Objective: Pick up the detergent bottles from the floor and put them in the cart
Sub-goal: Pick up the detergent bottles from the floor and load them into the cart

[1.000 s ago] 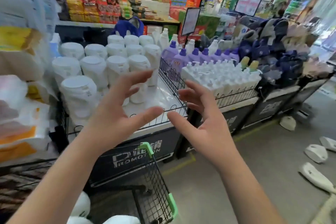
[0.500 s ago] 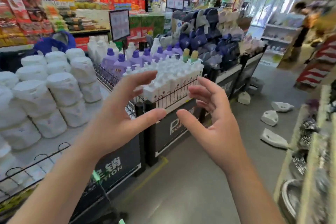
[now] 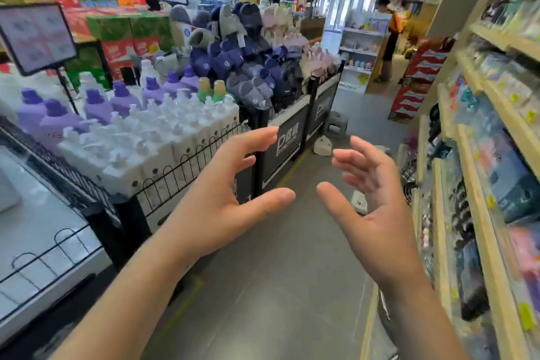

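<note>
Head view along a shop aisle. Left hand point(image 3: 222, 196) and right hand point(image 3: 372, 207) raised side by side at mid-frame, palms turned toward each other, fingers spread and loosely curved, thumbs near but apart. Both released, grasping nothing.

Task's things: one white detergent bottle point(image 3: 322, 145) lying on the grey floor point(image 3: 277, 286) at the foot of the black display stand point(image 3: 287, 152), well ahead of the hands. A second white shape point(image 3: 358, 201) on the floor behind the right hand, partly hidden, probably another bottle but too covered to tell. Cart not in view, its contents unknown.

Surroundings: white pump bottles point(image 3: 146, 143) and purple-capped bottles point(image 3: 96, 108) ranked on the stand at left, slippers point(image 3: 248, 67) heaped beyond them. Wooden shelving point(image 3: 493, 242) of packaged goods along the right edge. A person in orange point(image 3: 390, 35) far down the aisle.

Judged progress: collecting unfinished, with at least one bottle left on the floor, possibly two, and none in hand. Number already in the cart not readable from this view. Left to do: walking up the aisle, stooping, grasping each remaining bottle and carrying it to the cart.
</note>
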Demonstrator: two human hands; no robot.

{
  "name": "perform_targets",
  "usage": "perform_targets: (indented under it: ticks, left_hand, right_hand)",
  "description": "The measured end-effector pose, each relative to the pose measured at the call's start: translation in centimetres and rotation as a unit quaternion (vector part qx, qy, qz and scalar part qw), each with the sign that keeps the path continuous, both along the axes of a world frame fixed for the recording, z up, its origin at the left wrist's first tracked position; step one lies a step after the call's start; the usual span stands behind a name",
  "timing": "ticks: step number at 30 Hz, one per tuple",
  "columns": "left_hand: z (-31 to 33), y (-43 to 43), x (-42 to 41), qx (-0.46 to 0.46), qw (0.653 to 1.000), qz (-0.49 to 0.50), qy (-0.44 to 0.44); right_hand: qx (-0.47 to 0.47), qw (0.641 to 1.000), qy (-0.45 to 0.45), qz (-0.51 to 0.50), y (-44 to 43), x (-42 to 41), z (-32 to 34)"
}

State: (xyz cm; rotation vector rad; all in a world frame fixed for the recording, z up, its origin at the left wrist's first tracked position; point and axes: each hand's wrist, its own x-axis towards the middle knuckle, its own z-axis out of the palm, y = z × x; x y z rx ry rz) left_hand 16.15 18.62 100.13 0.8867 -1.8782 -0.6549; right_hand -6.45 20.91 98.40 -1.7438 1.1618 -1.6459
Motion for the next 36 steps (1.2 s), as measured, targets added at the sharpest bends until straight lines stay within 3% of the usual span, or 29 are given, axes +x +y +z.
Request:
perform_targets:
  ticks: [10,23,36]
  left_hand:
    - [-0.6,-14.8,-9.8,-0.01,0.992,-0.126,-0.013]
    - [1.7,-40.2,-18.8,-0.018,0.965,-0.26,0.011]
    - [-0.9,-57.9,-31.2,0.008,0.958,-0.287,0.014]
  right_hand:
    - [0.026,0.993,0.002,-0.113,-8.7,-8.4,-1.7]
    - [0.037,0.975,0.019,-0.218,-30.0,-13.3,1.2]
    - [0.052,0.966,-0.006,-0.253,-45.5,-25.2,-1.0]
